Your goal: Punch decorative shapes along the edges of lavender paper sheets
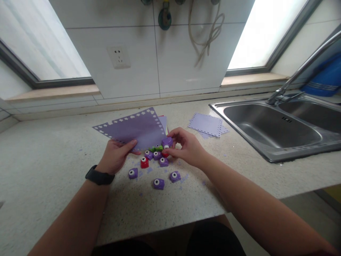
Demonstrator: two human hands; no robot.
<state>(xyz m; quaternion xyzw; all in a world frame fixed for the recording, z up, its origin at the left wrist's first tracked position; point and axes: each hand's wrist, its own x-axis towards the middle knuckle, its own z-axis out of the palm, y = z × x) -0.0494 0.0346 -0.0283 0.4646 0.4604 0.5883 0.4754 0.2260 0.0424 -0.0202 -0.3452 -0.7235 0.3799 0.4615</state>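
My left hand (119, 153) grips the lower left edge of a purple sheet of paper (130, 129), thumb on top. Punched shapes run along the sheet's upper, left and right edges. At the sheet's right corner, my right hand (188, 147) is closed around a purple craft punch (167, 142). Whether the paper sits inside its slot I cannot tell. Just below lie several more punches: a red one (144, 162), a green one (159, 148) and purple ones, among them one near the front (159, 184). Small purple paper bits (142, 174) are scattered around them.
Purple sheets with punched edges (205, 124) lie to the right, near the steel sink (266, 122) and its tap (282, 94). More coloured paper (163, 121) shows behind the held sheet. The speckled counter (66, 142) meets a tiled wall with a socket (118, 57).
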